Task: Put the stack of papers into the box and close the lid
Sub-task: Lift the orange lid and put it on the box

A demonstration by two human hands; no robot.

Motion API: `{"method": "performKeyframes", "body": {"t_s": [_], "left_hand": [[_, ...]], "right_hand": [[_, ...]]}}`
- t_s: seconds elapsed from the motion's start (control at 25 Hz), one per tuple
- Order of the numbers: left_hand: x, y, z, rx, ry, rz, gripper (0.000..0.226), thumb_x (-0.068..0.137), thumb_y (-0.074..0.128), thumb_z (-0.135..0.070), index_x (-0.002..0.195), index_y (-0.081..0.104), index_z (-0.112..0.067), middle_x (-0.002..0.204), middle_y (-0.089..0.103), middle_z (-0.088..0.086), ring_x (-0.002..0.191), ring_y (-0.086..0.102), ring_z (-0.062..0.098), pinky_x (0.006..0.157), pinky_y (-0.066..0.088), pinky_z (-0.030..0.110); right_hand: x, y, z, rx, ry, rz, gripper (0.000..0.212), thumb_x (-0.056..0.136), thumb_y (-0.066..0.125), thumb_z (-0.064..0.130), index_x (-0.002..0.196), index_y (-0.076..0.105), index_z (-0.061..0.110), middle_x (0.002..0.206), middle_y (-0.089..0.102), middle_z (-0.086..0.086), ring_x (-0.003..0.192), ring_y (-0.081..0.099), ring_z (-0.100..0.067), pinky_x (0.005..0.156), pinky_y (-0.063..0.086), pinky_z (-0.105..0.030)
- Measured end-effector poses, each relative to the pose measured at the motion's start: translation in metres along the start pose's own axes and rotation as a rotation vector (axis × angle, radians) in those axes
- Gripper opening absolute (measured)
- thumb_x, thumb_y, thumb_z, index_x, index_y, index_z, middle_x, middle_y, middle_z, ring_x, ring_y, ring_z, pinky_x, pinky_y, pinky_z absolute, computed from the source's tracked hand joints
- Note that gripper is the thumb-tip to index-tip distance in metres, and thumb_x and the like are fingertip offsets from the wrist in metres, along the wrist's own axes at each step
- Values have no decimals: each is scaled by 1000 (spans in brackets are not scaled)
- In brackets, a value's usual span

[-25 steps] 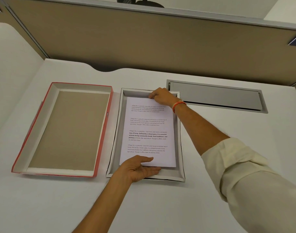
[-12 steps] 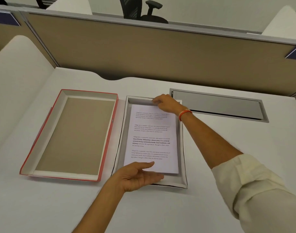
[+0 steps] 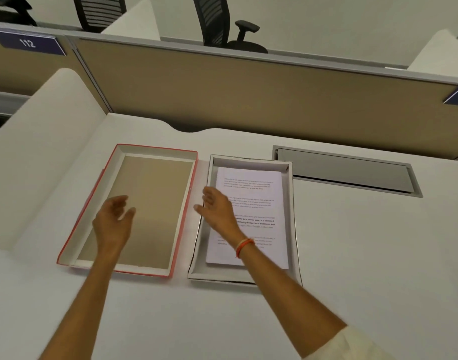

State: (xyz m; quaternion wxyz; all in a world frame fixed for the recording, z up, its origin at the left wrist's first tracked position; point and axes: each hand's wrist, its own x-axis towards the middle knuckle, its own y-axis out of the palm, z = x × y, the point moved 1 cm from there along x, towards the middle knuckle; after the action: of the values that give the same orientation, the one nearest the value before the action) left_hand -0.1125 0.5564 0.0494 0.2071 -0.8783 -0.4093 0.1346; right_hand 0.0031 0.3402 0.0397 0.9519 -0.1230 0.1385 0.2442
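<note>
The stack of papers (image 3: 248, 216) lies flat inside the grey box (image 3: 290, 229), which sits on the white surface (image 3: 352, 255) toward its middle, printed side up, its near edge close to the box's near wall. The red-edged lid (image 3: 182, 216) rests inside-up just beside the box on its left, apart from it by a narrow gap. Your right hand (image 3: 217, 207) hovers over the left wall of the box, crossing the left part of the papers, its grip released, fingers spread and pointing toward the lid; whether it touches the box rim cannot be told. Your left hand (image 3: 115, 222) hangs above the left half of the lid, grip likewise released, fingers loosely curled, holding nothing. An orange band (image 3: 244, 246) sits on your right wrist. A grey cable hatch (image 3: 347, 172) lies toward the far right corner of the surface.
</note>
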Motion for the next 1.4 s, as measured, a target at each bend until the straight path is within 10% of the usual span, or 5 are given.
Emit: {"method": "performKeyframes", "body": {"t_s": [0.32,0.72,0.92,1.2,1.4], "left_hand": [[47,-92,77,580,-121,-94,51,84,74,-5,130,56,7,127,62,30,116,57,50,103,44,55],[31,-111,46,554,-138,-223,29,79,71,-5,107,74,-1,94,74,28,83,67,50,75,57,52],[18,-130,-13,564,-18,-248,33,79,61,-11,110,73,-12,98,74,21,77,66,46,72,59,56],[-52,-96,-92,630,311,-474,17,90,65,-14,94,76,-3,69,68,27,53,43,31,59,36,38],[-92,-78,-116,583,472,-433,10,86,69,-8,87,74,1,63,68,22,48,41,24,53,37,29]], "right_hand": [[-23,82,-34,-32,108,-3,57,77,76,2,128,52,5,125,64,-11,114,64,-26,92,53,-24],[-28,87,-34,-188,107,9,46,77,71,-4,120,58,5,119,67,-12,108,65,-28,93,56,-34],[-40,94,30,-171,-50,-81,42,82,73,24,117,55,7,115,66,-7,91,59,-13,63,44,-2],[-31,136,148,104,-78,62,40,84,65,46,65,50,14,54,45,-3,61,58,-24,72,61,-50],[-25,125,162,190,-83,-9,23,83,70,14,100,68,-2,105,72,-20,97,70,-35,82,60,-52]]}}
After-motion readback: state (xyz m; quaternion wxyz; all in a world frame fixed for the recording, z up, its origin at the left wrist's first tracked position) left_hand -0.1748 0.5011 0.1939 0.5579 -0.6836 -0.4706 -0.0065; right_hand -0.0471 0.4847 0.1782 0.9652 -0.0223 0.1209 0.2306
